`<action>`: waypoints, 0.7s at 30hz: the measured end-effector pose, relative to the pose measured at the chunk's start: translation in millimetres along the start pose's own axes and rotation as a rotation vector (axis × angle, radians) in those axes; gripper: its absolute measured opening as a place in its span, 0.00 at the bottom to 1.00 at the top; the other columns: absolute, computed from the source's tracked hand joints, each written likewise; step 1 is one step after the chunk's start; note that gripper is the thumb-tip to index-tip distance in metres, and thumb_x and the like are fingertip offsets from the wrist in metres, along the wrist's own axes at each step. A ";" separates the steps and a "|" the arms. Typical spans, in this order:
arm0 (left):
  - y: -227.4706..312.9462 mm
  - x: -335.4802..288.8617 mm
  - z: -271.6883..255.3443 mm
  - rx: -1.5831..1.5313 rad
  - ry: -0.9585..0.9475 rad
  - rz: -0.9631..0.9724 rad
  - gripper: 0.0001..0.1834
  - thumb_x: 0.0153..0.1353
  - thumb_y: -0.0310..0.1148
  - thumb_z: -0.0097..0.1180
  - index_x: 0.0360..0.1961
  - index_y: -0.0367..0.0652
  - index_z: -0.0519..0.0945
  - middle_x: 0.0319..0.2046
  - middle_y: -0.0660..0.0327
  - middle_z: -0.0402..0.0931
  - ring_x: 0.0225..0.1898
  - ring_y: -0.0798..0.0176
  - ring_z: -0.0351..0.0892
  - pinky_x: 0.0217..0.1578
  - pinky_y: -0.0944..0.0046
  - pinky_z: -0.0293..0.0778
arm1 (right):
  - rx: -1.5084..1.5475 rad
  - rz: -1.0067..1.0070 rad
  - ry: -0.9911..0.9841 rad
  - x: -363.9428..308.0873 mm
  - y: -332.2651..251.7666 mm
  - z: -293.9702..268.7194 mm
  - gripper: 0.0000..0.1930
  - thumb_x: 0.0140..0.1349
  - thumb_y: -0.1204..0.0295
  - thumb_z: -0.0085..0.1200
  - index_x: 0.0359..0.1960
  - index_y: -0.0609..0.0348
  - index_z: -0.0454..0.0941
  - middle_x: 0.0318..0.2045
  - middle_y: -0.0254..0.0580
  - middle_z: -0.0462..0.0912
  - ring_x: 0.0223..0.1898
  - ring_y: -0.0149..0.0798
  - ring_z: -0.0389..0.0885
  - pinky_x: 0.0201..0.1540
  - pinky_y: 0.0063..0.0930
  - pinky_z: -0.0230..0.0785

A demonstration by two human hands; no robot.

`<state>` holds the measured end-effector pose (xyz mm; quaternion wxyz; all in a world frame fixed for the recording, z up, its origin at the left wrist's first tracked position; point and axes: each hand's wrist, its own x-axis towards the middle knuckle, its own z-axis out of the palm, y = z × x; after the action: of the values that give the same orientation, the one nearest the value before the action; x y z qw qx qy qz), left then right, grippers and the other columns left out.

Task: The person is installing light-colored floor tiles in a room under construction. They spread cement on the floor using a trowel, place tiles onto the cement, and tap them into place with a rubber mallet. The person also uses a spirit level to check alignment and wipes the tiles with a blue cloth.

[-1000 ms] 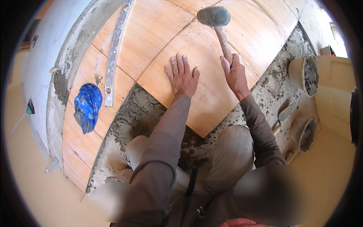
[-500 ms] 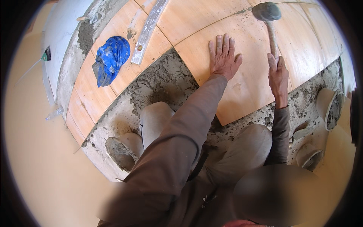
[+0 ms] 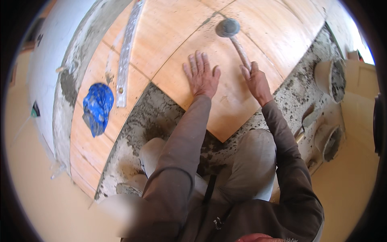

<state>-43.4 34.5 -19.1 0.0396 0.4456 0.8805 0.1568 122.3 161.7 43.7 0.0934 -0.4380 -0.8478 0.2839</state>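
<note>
One floor tile (image 3: pixel 231 94) lies under the left hand (image 3: pixel 204 82), which rests flat and spread. The right hand (image 3: pixel 258 83) grips a mallet (image 3: pixel 227 28) by its handle (image 3: pixel 240 52).

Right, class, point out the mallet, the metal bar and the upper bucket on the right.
Mallet (image 3: pixel 228 28), head view, rounded head.
Metal bar (image 3: pixel 127 52), head view, mid-length.
Upper bucket (image 3: pixel 323 76), head view, outer wall.

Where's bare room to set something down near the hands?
Free: near corner of the tile under the left hand, bounded by the left forearm and right hand; also tiles between straightedge and mallet. Crowded: right edge, two buckets and a trowel; left, blue cloth beside the straightedge.
</note>
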 end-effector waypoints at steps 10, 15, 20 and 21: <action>9.3 0.7 -16.0 0.155 -0.136 -0.043 0.41 0.75 0.58 0.41 0.79 0.41 0.55 0.81 0.50 0.46 0.82 0.44 0.38 0.78 0.36 0.30 | -0.126 -0.356 0.201 -42.0 -14.8 -30.5 0.15 0.70 0.61 0.60 0.44 0.60 0.73 0.29 0.53 0.84 0.29 0.57 0.85 0.29 0.47 0.78; -0.8 1.9 -6.1 0.127 0.016 0.003 0.41 0.76 0.58 0.40 0.79 0.41 0.55 0.81 0.49 0.46 0.82 0.43 0.38 0.78 0.36 0.30 | -0.254 -0.109 0.035 -18.7 -12.7 -42.4 0.15 0.72 0.59 0.57 0.45 0.60 0.75 0.33 0.51 0.85 0.29 0.53 0.86 0.28 0.46 0.79; 3.1 -0.8 -11.8 0.221 -0.138 -0.049 0.41 0.76 0.59 0.37 0.80 0.42 0.53 0.82 0.50 0.42 0.82 0.44 0.36 0.78 0.37 0.29 | -0.245 -0.257 0.155 -49.0 -16.1 -51.3 0.14 0.75 0.59 0.52 0.42 0.59 0.73 0.31 0.52 0.85 0.29 0.55 0.86 0.30 0.49 0.78; 3.0 -2.2 -8.5 0.193 -0.101 -0.025 0.41 0.76 0.59 0.37 0.80 0.42 0.52 0.82 0.50 0.42 0.83 0.44 0.35 0.78 0.37 0.29 | -0.259 -0.203 0.088 -45.9 1.7 -42.7 0.14 0.75 0.60 0.52 0.43 0.59 0.73 0.31 0.52 0.85 0.28 0.56 0.86 0.30 0.49 0.78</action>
<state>-41.5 32.3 -10.2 0.0429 0.4437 0.8938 0.0480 168.3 143.1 81.9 0.1016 -0.3704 -0.9124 0.1418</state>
